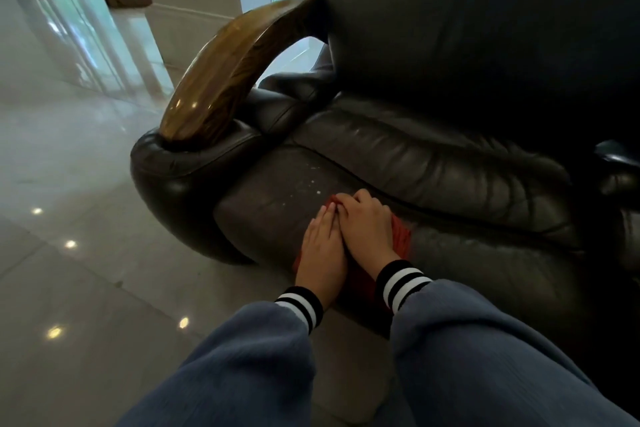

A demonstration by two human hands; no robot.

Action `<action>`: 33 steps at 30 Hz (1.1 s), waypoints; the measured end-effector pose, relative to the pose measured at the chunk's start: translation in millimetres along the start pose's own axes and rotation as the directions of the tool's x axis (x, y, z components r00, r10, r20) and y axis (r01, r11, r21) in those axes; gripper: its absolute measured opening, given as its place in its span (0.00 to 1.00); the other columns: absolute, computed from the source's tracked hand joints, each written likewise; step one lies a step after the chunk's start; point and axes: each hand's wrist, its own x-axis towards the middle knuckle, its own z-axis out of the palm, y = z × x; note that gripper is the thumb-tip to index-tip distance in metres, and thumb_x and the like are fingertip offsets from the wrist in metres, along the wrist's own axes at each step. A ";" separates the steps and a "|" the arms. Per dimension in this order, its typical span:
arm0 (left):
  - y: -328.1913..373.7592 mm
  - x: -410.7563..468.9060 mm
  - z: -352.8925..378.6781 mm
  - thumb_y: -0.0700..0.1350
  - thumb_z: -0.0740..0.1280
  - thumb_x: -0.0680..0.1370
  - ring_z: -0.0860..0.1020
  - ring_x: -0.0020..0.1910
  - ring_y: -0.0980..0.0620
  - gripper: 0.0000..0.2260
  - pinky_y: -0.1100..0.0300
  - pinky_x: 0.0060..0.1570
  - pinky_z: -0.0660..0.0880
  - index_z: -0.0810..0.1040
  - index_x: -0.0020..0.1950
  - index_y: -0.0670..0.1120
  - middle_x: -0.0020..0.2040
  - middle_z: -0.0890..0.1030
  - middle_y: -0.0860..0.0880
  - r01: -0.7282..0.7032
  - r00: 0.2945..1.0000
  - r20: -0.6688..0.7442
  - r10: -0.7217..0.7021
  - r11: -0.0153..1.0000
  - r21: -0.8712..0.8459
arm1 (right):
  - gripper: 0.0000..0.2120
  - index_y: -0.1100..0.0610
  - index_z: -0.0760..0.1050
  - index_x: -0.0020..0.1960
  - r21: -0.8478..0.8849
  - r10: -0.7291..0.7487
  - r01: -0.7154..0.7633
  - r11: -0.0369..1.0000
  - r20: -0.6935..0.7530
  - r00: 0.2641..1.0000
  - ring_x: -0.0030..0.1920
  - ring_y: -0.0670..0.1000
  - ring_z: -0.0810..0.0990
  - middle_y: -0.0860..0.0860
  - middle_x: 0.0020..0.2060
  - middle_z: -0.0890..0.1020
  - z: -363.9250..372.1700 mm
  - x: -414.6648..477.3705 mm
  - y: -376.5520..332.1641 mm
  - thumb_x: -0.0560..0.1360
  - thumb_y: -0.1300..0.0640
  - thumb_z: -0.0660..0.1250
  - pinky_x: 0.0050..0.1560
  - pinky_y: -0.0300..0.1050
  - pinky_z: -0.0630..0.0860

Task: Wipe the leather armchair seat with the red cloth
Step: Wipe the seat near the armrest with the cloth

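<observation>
Gleaming at the far left, the tiled floor (69, 156) reflects small ceiling lights, well to the left of the leather armchair (433, 156). Next comes the armchair's curved wooden armrest (225, 69), arching from the padded left arm up toward the tall dark backrest (467, 17). To the right of that padded arm lies the seat cushion (273, 204), dull grey-black, with a scatter of pale specks just ahead of the hands. On the cushion's front part, near its edge, rests the left hand (323, 250), palm down, its fingers (325, 215) stretched flat and together, pressing on the red cloth (401, 236) rather than clutching it. Touching it on the right is the right hand (369, 229), also palm down on the cloth, its fingers (349, 199) slightly curled over the cloth's far edge; whether they pinch the fabric cannot be told. The cloth lies spread under both hands, showing red beyond the fingertips, to the right of the right hand and down over the cushion's front edge between the wrists. Both wrists wear black-and-white striped cuffs (403, 284) on blue-grey sleeves (485, 357).
</observation>
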 end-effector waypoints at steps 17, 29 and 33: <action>-11.2 5.3 7.7 0.56 0.40 0.81 0.37 0.77 0.49 0.29 0.52 0.74 0.35 0.42 0.79 0.45 0.80 0.44 0.46 0.038 0.999 0.011 -0.040 0.988 0.148 | 0.13 0.50 0.77 0.56 0.063 -0.037 0.040 0.997 -0.046 0.998 0.49 0.52 0.75 0.50 0.51 0.78 13.3 19.4 0.7 0.81 0.51 0.55 0.51 0.51 0.69; -30.2 61.8 -3.8 0.54 0.43 0.82 0.37 0.77 0.48 0.28 0.50 0.75 0.36 0.44 0.79 0.43 0.81 0.45 0.45 0.025 0.997 0.061 -0.038 0.980 0.196 | 0.13 0.49 0.78 0.56 0.131 0.003 0.002 0.991 -0.035 0.999 0.51 0.52 0.76 0.51 0.51 0.78 34.3 79.4 1.1 0.80 0.51 0.56 0.54 0.53 0.71; -37.8 81.4 -6.7 0.53 0.45 0.82 0.38 0.78 0.47 0.28 0.49 0.76 0.38 0.45 0.79 0.43 0.81 0.47 0.44 0.004 0.996 0.084 -0.022 0.979 0.206 | 0.13 0.49 0.78 0.56 0.148 0.024 -0.019 0.989 -0.029 0.999 0.52 0.52 0.76 0.51 0.51 0.78 43.1 99.0 2.9 0.80 0.50 0.56 0.55 0.55 0.71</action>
